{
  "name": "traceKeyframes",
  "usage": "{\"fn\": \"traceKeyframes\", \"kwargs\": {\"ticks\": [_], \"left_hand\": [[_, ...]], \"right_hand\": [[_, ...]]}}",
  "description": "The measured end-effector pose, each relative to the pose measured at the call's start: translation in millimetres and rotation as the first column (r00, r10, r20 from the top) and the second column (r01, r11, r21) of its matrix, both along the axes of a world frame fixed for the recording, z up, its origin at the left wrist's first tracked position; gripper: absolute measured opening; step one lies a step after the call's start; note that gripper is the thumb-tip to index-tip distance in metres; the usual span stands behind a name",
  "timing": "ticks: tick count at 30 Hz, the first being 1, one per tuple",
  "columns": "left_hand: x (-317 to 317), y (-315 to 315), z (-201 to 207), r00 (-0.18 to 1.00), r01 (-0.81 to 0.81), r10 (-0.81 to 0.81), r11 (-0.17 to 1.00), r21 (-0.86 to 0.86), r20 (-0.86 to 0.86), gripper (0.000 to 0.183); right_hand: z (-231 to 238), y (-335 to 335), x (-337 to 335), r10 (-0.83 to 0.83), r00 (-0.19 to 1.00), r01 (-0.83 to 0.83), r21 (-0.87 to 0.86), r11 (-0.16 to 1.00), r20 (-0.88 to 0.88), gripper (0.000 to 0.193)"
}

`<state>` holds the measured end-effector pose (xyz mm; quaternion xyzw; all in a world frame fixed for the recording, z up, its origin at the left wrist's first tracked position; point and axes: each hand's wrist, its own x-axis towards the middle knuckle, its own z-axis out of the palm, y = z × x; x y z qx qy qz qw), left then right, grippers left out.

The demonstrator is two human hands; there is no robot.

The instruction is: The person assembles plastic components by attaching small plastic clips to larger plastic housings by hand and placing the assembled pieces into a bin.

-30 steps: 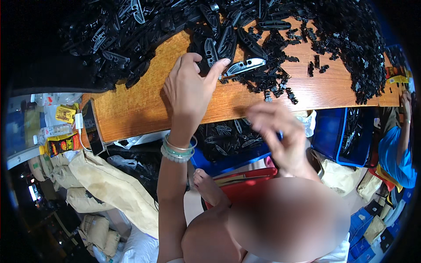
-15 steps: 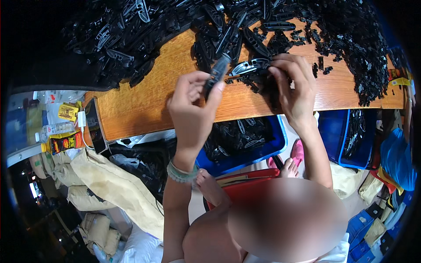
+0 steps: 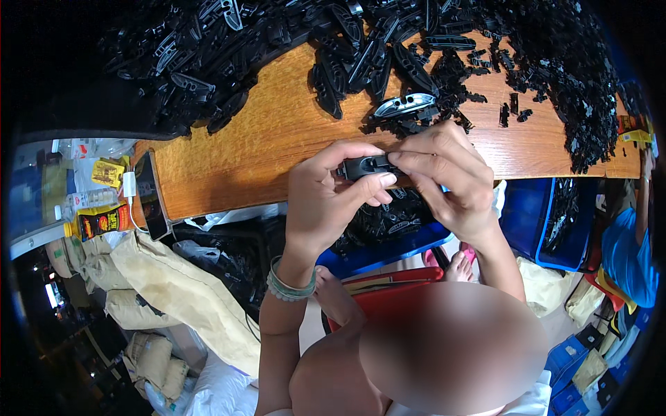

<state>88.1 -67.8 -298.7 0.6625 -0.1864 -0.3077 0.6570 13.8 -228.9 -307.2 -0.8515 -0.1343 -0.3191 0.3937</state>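
Note:
My left hand (image 3: 320, 197) grips a black plastic part (image 3: 359, 167), elongated with a rounded end, over the table's front edge. Thumb and fingers close on it from opposite sides. At the part's right end my right hand (image 3: 454, 173) has its fingertips pinched together, touching it; whether a small piece sits between them is hidden. Just beyond the hands lies a shiny black curved part (image 3: 404, 105) with holes, amid small black clips (image 3: 454, 73). Several similar long curved parts (image 3: 413, 69) lie behind it.
The wooden table (image 3: 270, 132) carries a heap of long black parts (image 3: 208, 55) at left and a pile of tiny black pieces (image 3: 579, 104) at right. Below stand blue bins (image 3: 416, 239) (image 3: 531, 222) with black parts. A phone (image 3: 151, 197) lies at the left edge; another person's blue sleeve (image 3: 628, 243) shows right.
My left hand has brought the black part down and turned it sideways. My right hand has left the small clips and come to the part's right end.

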Motion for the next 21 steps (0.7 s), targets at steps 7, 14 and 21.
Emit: {"fn": "traceKeyframes", "kwargs": {"ticks": [7,14,21], "left_hand": [[-5.1,6.2,0.2,0.993,-0.018,0.021,0.999,-0.030,0.116,0.023],[0.4,5.6,1.0,0.961,0.198,-0.198,0.980,0.021,0.193,0.018],[35.9,-35.5,-10.7,0.631,-0.042,-0.118,0.982,0.186,0.767,0.019]], "right_hand": [[2.5,8.7,-8.4,-0.056,0.949,0.136,0.243,0.960,-0.310,0.020],[-0.2,1.6,-29.2,0.001,0.949,0.106,0.319,0.942,-0.316,0.019],[-8.3,20.0,-55.8,0.191,0.775,-0.038,0.258,0.965,-0.602,0.013]]}}
